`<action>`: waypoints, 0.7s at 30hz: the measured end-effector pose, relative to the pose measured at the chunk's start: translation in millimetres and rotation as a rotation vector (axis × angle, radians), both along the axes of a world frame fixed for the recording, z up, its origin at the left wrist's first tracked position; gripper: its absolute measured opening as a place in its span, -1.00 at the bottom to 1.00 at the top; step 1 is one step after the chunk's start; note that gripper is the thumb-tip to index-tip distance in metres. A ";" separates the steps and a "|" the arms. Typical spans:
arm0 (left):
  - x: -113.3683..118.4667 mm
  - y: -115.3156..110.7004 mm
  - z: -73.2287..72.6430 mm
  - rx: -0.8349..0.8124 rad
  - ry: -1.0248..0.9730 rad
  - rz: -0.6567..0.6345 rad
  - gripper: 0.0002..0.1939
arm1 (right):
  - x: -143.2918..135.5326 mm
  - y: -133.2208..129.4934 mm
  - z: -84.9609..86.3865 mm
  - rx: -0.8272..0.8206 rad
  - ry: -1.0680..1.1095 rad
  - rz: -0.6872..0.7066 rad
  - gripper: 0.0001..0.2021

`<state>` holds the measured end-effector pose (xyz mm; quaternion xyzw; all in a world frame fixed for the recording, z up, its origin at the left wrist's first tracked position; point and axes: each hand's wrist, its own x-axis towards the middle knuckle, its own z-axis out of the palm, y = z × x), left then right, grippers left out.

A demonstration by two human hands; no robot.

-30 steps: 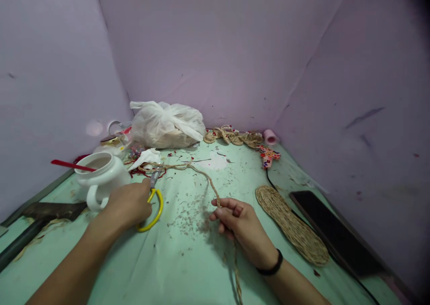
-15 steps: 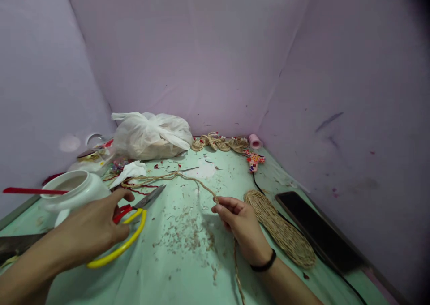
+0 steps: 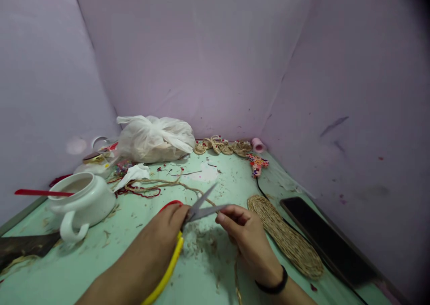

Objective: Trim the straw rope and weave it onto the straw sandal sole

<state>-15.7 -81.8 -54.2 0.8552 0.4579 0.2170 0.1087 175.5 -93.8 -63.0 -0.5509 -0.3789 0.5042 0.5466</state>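
Observation:
My left hand point(image 3: 159, 244) is wrapped round a pair of scissors point(image 3: 198, 210) with red and yellow handles. The blades stand apart, with a straw cord point(image 3: 193, 188) running between them or just under them; I cannot tell which. My right hand point(image 3: 247, 235), with a black band at the wrist, pinches that cord close to the blade tips. One end of the cord trails below the right hand, while the rest loops back across the table toward the left. Beside my right hand lies a woven straw sole point(image 3: 285, 238).
A white teapot point(image 3: 101, 197) with a red stick across its mouth stands on the left. Behind are a tied plastic bag point(image 3: 156, 139), small straw slippers point(image 3: 225, 146) and a pink spool point(image 3: 258, 145). A black phone-like slab point(image 3: 325, 242) lies right. Scraps litter the green table point(image 3: 195, 282).
My left hand has taken up the scissors from the table and carried them right to the cord, blades now spread. My right hand keeps its pinch on the cord, nearly in place.

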 end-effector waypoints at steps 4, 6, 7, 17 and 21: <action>9.7 -1.2 -17.3 0.251 0.174 -0.040 -0.45 | -2.4 -3.4 4.1 0.040 -0.024 0.065 -0.82; 10.2 0.7 -21.7 0.345 0.212 -0.023 -0.44 | -3.7 -4.6 7.9 0.046 -0.017 0.090 -0.82; 10.3 1.6 -22.9 0.372 0.232 -0.015 -0.44 | -4.2 -4.9 9.8 0.049 -0.007 0.099 -0.81; 12.1 2.0 -22.1 0.470 0.343 0.024 -0.43 | -4.7 -6.1 19.3 0.071 -0.044 0.080 -0.86; 13.2 3.3 -17.7 0.493 0.334 -0.002 -0.50 | -3.7 -6.4 19.4 0.050 -0.116 0.089 -0.85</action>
